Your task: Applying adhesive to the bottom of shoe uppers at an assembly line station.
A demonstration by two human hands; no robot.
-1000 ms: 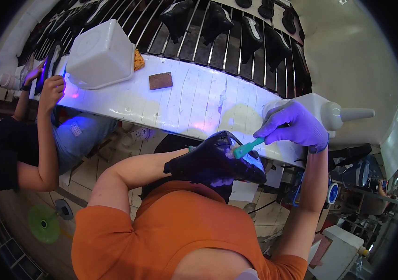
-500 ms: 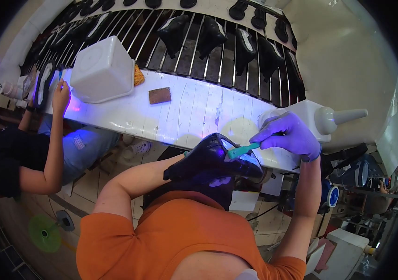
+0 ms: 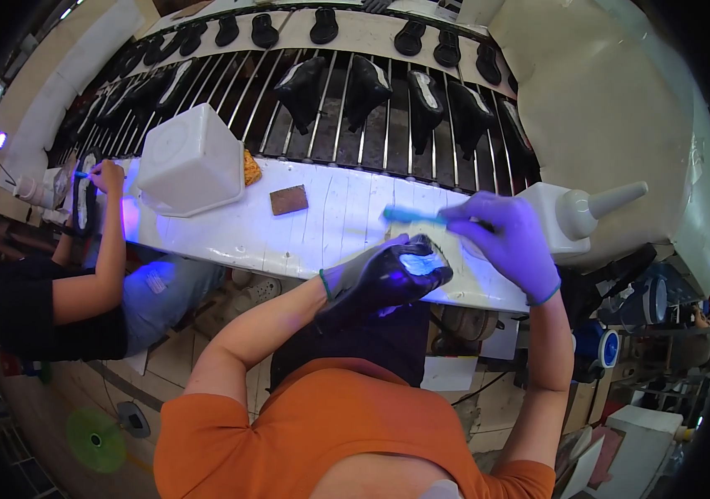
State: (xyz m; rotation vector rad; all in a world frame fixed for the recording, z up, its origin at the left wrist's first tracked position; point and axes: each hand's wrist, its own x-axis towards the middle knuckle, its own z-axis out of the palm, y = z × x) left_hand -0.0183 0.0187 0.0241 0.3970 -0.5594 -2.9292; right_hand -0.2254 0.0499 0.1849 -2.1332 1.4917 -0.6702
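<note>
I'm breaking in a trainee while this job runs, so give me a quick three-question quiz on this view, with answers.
1. True or false: the brush is touching the black shoe held in the left hand.
2. Which hand holds the brush: A, left; B, right?
3. What boxy white thing sits left of the brown block on the bench?

Key: 1. False, bench shows between them. 2. B, the right hand. 3. A container.

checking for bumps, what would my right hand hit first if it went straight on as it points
Leading with the teal brush, the right hand would probably meet the brown rectangular block on the white workbench first, though its height is unclear and it could pass above.
</note>
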